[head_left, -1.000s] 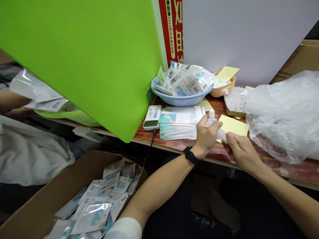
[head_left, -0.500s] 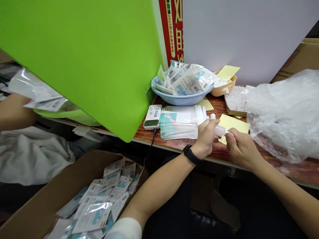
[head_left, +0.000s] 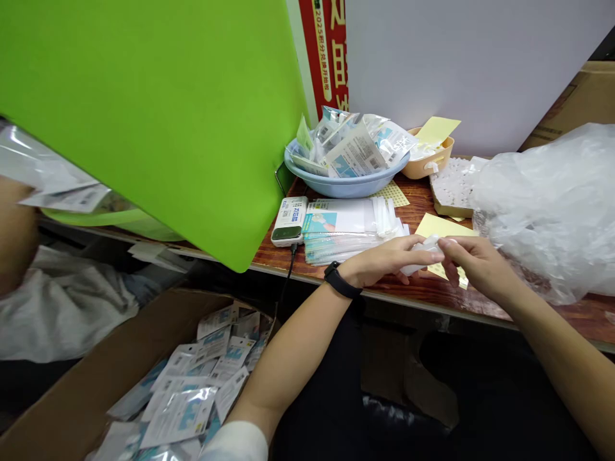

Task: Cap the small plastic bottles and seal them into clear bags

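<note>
Above the front part of the wooden table, my left hand (head_left: 384, 259) has its fingers closed around a small translucent white plastic tube (head_left: 429, 245). Its exact form is partly hidden by the fingers. My right hand (head_left: 473, 259) pinches at the tube's far end with thumb and index finger, the other fingers curled. Just left of the hands lies a stack of flat printed clear packets (head_left: 336, 224), with several slim white plastic pieces (head_left: 385, 218) on its right end. Yellow sheets of round stickers (head_left: 442, 227) lie under and behind my hands.
A blue basin (head_left: 346, 186) of packed bags stands behind, beside an orange basket (head_left: 423, 168). A white device (head_left: 289, 221) has a cable. Right lies a large clear plastic bag (head_left: 552, 205). A green panel (head_left: 168, 115) separates another person's arm (head_left: 16, 230). Below left is a carton (head_left: 96, 365) of packets.
My left hand has turned, its fingers now stretched more to the right along the tube. My right hand has changed its grip, and the tube lies flatter between both hands. The view shifted slightly.
</note>
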Available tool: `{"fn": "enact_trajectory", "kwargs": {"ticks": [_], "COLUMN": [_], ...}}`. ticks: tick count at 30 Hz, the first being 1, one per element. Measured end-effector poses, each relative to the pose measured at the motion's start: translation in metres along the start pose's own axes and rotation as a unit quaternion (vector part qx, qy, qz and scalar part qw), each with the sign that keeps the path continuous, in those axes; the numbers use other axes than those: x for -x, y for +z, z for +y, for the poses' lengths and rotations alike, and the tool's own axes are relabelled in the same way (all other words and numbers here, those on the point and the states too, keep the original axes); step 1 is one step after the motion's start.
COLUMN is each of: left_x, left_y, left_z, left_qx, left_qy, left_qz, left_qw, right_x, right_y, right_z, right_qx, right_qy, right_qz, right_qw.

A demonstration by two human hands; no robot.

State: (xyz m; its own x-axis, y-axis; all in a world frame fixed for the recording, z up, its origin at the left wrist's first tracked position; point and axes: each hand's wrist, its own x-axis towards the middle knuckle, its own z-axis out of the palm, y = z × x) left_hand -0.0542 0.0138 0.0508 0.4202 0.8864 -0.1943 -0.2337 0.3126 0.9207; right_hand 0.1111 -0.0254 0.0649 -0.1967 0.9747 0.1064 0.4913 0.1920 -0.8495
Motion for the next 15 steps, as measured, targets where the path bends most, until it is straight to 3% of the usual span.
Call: {"fn": "enact_trajectory", "kwargs": {"ticks": [2,4,6,9,12,15], "left_x": [-0.002,-0.004,-0.005,-0.007,-0.012,-0.021], "left_y": [0.004,0.008,0.01,0.012,0.015,0.017], "left_z": [-0.002,-0.005,-0.007,-0.01,-0.011,-0.007], "left_qx": [-0.008,-0.023,-0.042,-0.067,-0.03,0.065], "left_qy": [-0.006,-0.008,-0.009,-0.007,0.004,0.027], "left_qz": [-0.009,-0.027,-0.057,-0.098,-0.07,-0.009], "left_qw": [1.0,0.999,0.997,0.993,0.997,0.997], "right_x": [-0.001,-0.001,0.0,0.005,0.011,0.009], "right_y": [0.001,-0.003,-0.014,-0.037,-0.048,-0.041], "right_z": [0.001,0.006,0.019,0.048,0.077,0.088], "right_qx": [-0.001,-0.013,0.003,0.124,0.251,0.299], "right_qy": [0.005,0.008,0.015,0.026,0.005,-0.038], "right_qz": [-0.021,0.003,0.087,0.208,0.224,0.203], "right_qw": [1.0,1.0,0.996,0.97,0.942,0.932]}}
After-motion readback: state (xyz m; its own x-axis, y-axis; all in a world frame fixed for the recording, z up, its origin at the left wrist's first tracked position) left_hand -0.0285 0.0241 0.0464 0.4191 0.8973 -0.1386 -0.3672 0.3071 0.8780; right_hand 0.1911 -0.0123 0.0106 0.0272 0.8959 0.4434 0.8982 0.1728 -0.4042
